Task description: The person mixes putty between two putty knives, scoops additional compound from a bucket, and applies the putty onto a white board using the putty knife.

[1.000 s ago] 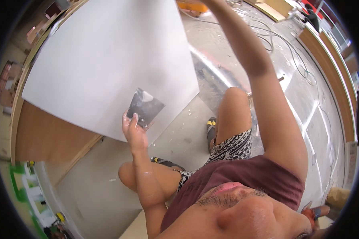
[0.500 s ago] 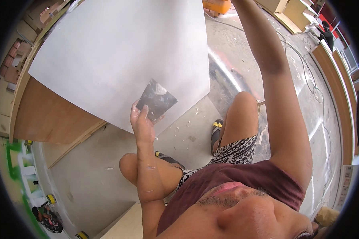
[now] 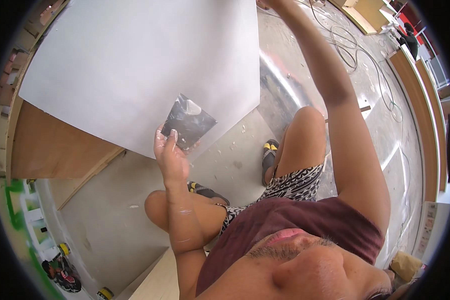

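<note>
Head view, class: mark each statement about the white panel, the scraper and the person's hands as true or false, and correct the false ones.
1. The left hand holds a dark flat scraper blade against the white panel. True.
2. The right hand rests on the person's knee. False: the right arm is stretched up to the panel's top edge.
3. The scraper blade carries a dab of pale filler. True.
4. The panel is bright green. False: it is white, with brown wooden boards beside it.
5. Cables lie on the floor. True.
</note>
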Motion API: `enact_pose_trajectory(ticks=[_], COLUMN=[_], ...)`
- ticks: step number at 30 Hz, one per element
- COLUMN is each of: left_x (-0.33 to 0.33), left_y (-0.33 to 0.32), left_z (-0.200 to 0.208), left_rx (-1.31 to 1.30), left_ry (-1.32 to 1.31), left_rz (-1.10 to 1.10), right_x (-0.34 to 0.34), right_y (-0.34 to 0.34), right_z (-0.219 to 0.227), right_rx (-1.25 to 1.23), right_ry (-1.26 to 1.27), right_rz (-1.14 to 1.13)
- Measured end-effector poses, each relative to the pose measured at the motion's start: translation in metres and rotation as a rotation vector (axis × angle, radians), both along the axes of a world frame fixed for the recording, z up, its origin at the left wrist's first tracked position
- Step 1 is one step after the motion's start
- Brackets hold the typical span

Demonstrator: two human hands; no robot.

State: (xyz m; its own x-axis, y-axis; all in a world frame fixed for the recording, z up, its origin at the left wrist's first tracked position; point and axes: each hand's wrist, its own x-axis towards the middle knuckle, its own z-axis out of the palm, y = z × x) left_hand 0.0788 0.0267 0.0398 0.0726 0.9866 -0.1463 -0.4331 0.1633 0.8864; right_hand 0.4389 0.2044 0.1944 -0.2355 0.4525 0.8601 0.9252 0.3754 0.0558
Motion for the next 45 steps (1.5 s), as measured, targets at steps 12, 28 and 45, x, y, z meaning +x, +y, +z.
enact_pose_trajectory(ticks=[12,28,45], left_x=[0.002,0.006,0.004], left_y=[0.009,0.011,0.003], left_z=[0.001,-0.002,0.008], left_rx=[0.019,0.024,0.035], left_ry=[0.003,-0.020,-0.032], left_rz=[-0.092,-0.120,-0.057], right_x=[-0.021,-0.022,-0.035], right_y=[-0.040,-0.009,0.026], right_z=[-0.275,0.071,0.103], right_rx=[-0.170,-0.101,0.037], right_ry=[0.132,0.232,-0.101], right_rz=[-0.178,0.091,0.107])
